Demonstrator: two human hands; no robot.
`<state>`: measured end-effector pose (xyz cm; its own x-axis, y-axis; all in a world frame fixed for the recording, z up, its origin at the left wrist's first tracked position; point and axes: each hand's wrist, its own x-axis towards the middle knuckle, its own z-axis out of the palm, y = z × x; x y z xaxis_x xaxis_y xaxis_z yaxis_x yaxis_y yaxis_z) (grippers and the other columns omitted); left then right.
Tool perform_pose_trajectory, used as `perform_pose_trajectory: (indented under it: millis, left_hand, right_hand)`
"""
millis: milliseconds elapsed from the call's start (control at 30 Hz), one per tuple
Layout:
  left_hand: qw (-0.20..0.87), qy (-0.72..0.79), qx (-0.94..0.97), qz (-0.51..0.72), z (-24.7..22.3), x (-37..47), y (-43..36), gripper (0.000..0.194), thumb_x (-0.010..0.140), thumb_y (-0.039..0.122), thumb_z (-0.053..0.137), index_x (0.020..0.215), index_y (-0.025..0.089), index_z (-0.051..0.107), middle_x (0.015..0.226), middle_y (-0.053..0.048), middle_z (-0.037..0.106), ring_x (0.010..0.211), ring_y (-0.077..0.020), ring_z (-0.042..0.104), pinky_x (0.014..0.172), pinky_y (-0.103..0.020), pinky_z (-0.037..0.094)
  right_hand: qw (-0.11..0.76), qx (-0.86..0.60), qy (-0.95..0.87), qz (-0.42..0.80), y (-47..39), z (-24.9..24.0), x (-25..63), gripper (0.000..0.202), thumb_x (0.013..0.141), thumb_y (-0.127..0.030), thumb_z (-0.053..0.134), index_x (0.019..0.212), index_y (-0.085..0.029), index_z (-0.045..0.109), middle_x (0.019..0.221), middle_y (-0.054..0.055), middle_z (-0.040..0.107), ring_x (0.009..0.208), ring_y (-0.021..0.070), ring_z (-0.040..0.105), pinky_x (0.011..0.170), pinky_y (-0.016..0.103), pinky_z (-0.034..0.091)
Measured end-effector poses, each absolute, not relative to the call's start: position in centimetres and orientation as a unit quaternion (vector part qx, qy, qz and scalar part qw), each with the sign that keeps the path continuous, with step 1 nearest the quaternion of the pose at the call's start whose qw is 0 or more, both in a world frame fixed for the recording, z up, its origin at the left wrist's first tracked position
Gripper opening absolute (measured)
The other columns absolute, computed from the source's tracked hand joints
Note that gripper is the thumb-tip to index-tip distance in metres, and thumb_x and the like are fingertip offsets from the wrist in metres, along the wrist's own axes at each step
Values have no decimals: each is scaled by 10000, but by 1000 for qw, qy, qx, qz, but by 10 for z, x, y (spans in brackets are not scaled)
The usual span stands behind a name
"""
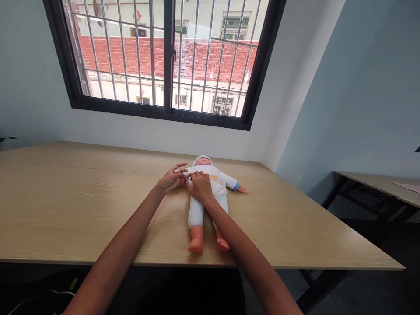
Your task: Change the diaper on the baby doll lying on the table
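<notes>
One doll [218, 189], face up on the table [278, 218]

Its feet [196, 240] were near the close edge. Our right hand [201, 186] lay over its white shirt [215, 175], fingers bent; our left hand [173, 178] was at the shirt's side, fingers partly spread. Whether they pinched cloth, we could not tell. Beyond was a barred window [169, 57].

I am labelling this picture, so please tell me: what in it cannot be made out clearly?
All in the head view:
The doll: its arm at picture left is mostly hidden by the left hand.
Anything pinched between that and the right hand: too small, partly covered by them.
The shirt print: too small to read.
A pink item on the farther table: cut off by the right edge.
</notes>
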<state>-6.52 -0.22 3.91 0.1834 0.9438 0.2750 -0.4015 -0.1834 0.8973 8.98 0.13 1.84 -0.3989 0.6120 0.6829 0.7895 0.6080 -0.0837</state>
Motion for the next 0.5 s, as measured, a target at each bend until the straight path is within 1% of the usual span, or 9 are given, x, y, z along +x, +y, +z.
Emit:
perform_pose_trajectory:
  millis: [67, 133, 233, 300, 400, 500]
  left_hand:
    - [568, 266, 508, 591, 39, -62, -2, 532, 628, 37, 767, 1105, 179, 579, 907, -6, 634, 719, -87, 624, 680, -222, 511]
    - [554, 268, 515, 597, 38, -61, -1, 525, 629, 75, 796, 1094, 186, 578, 922, -7, 636, 749, -96, 632, 712, -237, 514]
    - [519, 291, 550, 586, 34, -61, 2, 501, 637, 131, 812, 1087, 192, 599, 935, -10, 641, 779, -108, 628, 741, -258, 508]
    - [494, 309, 588, 561, 30, -61, 4, 474, 656, 169, 807, 1095, 194, 627, 961, -31, 653, 833, -131, 625, 783, -280, 502]
    - [478, 326, 638, 509, 22, -58, 6, 474, 682, 232, 808, 1129, 196, 654, 1046, -78, 667, 983, -192, 616, 909, -342, 475]
    - [457, 356, 663, 475, 15, -51, 6, 534, 664, 279, 831, 1163, 208, 657, 1197, -100, 636, 1161, -254, 556, 1028, -407, 416]
  right_hand:
    - [362, -432, -816, -127, 3, 18, 89, 180, 936, -229, 495, 986, -165, 655, 1005, 97, 687, 994, 247, 553, 834, 363, 369]
    - [384, -447, -798, -122, 4, 17, 90, 179, 935, -191, 485, 948, -164, 662, 1000, 99, 683, 975, 240, 547, 816, 349, 372]
    - [429, -473, -762, -105, 7, 17, 93, 200, 948, -237, 496, 856, -167, 659, 948, 99, 670, 934, 237, 543, 791, 331, 380]
    - [460, -484, -739, -90, 9, 17, 96, 238, 961, -277, 491, 814, -171, 647, 907, 92, 654, 897, 226, 548, 767, 315, 384]
    - [497, -494, -710, -61, 10, 18, 101, 291, 988, -296, 444, 800, -171, 628, 885, 70, 630, 785, 179, 554, 690, 282, 373]
    - [512, -509, -689, -57, 10, 20, 105, 307, 1005, -309, 407, 845, -165, 626, 921, 58, 611, 687, 142, 530, 603, 265, 325]
